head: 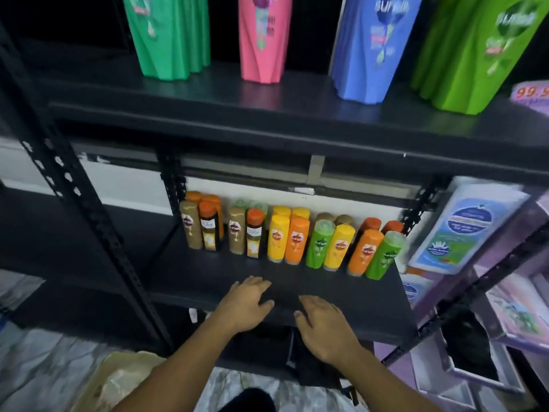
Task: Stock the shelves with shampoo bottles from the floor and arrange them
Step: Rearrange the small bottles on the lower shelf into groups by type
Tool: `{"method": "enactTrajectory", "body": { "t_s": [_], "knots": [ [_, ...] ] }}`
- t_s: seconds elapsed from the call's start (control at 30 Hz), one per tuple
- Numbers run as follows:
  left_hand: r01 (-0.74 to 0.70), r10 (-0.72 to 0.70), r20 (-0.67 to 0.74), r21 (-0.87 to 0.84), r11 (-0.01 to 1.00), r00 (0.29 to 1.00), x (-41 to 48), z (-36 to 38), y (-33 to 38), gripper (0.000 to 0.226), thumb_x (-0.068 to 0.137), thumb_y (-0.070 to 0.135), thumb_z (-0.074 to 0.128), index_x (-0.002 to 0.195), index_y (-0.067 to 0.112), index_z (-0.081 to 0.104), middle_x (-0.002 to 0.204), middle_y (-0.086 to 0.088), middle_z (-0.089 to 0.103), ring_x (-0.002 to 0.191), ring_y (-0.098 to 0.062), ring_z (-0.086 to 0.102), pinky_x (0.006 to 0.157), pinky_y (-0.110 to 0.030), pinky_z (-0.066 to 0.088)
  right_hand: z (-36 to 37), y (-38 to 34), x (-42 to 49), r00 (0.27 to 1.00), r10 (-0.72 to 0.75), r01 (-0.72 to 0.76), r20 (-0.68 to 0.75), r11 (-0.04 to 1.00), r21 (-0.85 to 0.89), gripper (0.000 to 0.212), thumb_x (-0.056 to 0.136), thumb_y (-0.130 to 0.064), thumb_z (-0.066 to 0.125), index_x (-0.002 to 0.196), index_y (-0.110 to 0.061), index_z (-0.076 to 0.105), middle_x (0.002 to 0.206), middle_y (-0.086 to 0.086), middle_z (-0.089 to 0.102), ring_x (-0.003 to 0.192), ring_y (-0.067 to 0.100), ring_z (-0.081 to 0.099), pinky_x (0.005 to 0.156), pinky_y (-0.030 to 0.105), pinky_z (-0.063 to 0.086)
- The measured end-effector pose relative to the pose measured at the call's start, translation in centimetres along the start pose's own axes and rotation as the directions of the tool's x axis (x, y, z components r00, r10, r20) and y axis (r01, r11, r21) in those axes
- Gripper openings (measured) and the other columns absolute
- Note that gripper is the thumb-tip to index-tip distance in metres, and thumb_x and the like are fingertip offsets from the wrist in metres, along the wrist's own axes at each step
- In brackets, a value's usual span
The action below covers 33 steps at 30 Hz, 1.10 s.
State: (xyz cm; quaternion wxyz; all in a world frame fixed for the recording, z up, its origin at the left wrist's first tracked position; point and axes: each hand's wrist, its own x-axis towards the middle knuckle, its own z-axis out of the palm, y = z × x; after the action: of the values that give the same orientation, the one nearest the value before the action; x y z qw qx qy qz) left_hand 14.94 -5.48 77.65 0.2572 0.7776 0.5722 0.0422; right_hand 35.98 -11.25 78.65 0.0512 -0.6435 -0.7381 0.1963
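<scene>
A view down over two bare forearms reaching toward a dark lower shelf [341, 289] of a metal rack. The left hand [246, 304] and the right hand [322, 325] are both palm-down over the front part of this shelf, side by side, fingers spread and relaxed, holding nothing. Whether the palms touch the board cannot be told. The shampoo bottles [294, 239] stand at the back of the shelf, straight ahead of both hands, with bare board between. They are upright, long axis vertical, caps up, in about two rows of brown, yellow, orange and green. The left hand reaches slightly deeper and lies nearest the brown and yellow bottles; the right hand lies nearer the green and yellow ones. Any tidying would likely need a forward reach. Below the shelf's left front corner a beige tub [118, 379] sits on the floor, contents unclear.
</scene>
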Motion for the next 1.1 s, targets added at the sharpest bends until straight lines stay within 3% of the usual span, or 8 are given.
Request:
{"method": "enactTrajectory", "body": {
  "t_s": [0.17, 0.27, 0.5, 0.73, 0.9, 1.1],
  "knots": [
    [0.078, -0.084, -0.082, -0.071, 0.994, 0.993, 1.1, 7.2, -1.2, 0.062, 0.105, 0.043, 0.053, 0.16, 0.021, 0.035, 0.169, -0.003, 0.026, 0.157, -0.02, 0.019, 0.127, -0.045, 0.012, 4.3, 5.3, 0.4, 0.999, -0.026, 0.028, -0.02, 0.996, 0.079, 0.057, 0.107, -0.045, 0.035, 0.157, -0.018, 0.035, 0.161, 0.0, 0.037, 0.15, 0.017, 0.03, 0.121, 0.036, 0.025],
    [0.12, -0.125, -0.059, -0.081, 0.989, 0.99, 0.3, 7.6, -1.6, 0.062, 0.104, 0.045, 0.054, 0.159, 0.022, 0.037, 0.169, -0.003, 0.027, 0.155, -0.021, 0.028, 0.128, -0.047, 0.016, 3.8, 6.2, 0.4, 0.999, -0.05, 0.049, 0.009, 0.995, 0.085, 0.058, 0.107, -0.048, 0.033, 0.158, -0.021, 0.033, 0.162, -0.002, 0.035, 0.151, 0.016, 0.027, 0.123, 0.036, 0.022],
    [0.144, -0.144, -0.036, -0.019, 0.989, 0.989, 0.5, 6.0, -2.9, 0.062, 0.104, 0.049, 0.051, 0.159, 0.024, 0.036, 0.168, 0.0, 0.03, 0.157, -0.02, 0.02, 0.128, -0.048, 0.013, 3.4, 5.8, 1.9, 0.993, -0.066, 0.06, 0.095, 0.996, 0.066, 0.06, 0.107, -0.051, 0.029, 0.16, -0.024, 0.027, 0.165, -0.005, 0.028, 0.154, 0.015, 0.019, 0.124, 0.039, 0.017],
    [0.068, -0.074, 0.074, 0.091, 0.994, 0.994, 3.9, 4.1, -7.5, 0.064, 0.104, 0.053, 0.048, 0.159, 0.023, 0.036, 0.165, 0.001, 0.034, 0.154, -0.019, 0.026, 0.126, -0.049, 0.018, 7.3, 2.9, 5.4, 0.991, 0.022, -0.031, 0.135, 0.997, 0.064, 0.061, 0.106, -0.054, 0.028, 0.158, -0.022, 0.032, 0.163, -0.005, 0.033, 0.152, 0.018, 0.024, 0.123, 0.042, 0.02],
    [-0.018, 0.006, 0.12, 0.1, 0.995, 0.993, 6.6, 4.0, -11.9, 0.062, 0.104, 0.051, 0.049, 0.158, 0.023, 0.038, 0.164, 0.002, 0.036, 0.153, -0.018, 0.028, 0.126, -0.047, 0.017, 11.7, 0.7, 8.9, 0.989, 0.124, -0.131, 0.086, 0.988, 0.076, 0.061, 0.105, -0.056, 0.03, 0.156, -0.022, 0.035, 0.159, -0.006, 0.038, 0.149, 0.017, 0.03, 0.121, 0.044, 0.024],
    [-0.068, 0.057, 0.091, 0.113, 0.991, 0.994, 11.5, 7.3, -17.3, 0.061, 0.104, 0.052, 0.046, 0.158, 0.025, 0.038, 0.167, 0.001, 0.03, 0.156, -0.019, 0.019, 0.127, -0.047, 0.014, 15.8, 1.5, 14.2, 0.99, 0.142, -0.142, 0.013, 0.99, 0.024, 0.06, 0.106, -0.053, 0.032, 0.157, -0.022, 0.034, 0.163, -0.004, 0.032, 0.152, 0.018, 0.023, 0.124, 0.039, 0.019]
  ]
}}
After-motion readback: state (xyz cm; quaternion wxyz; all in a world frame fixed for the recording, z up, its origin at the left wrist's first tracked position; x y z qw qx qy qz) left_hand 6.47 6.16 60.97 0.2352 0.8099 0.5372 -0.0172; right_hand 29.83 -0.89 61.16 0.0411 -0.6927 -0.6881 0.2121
